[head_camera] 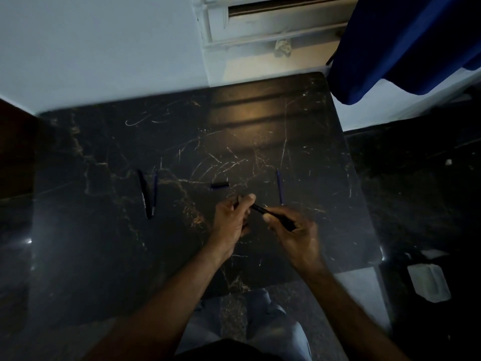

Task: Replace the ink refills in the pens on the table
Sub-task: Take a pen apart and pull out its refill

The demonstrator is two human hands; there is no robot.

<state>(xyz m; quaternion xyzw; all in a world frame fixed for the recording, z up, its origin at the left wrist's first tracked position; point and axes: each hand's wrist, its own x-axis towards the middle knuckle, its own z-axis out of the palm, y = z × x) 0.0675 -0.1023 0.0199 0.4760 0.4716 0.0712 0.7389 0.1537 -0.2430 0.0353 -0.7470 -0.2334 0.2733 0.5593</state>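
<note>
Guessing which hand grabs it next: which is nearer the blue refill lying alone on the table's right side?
Right. The right hand, gripping the pen barrel, lies just below the near end of the blue refill; the left hand is farther away, off to its lower left.

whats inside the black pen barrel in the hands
Nothing inside shows: the black pen barrel is opaque, the right hand grips its rear and the left hand pinches and covers its front end. Whether a refill sits in it is hidden. A blue refill lies loose nearby.
</note>
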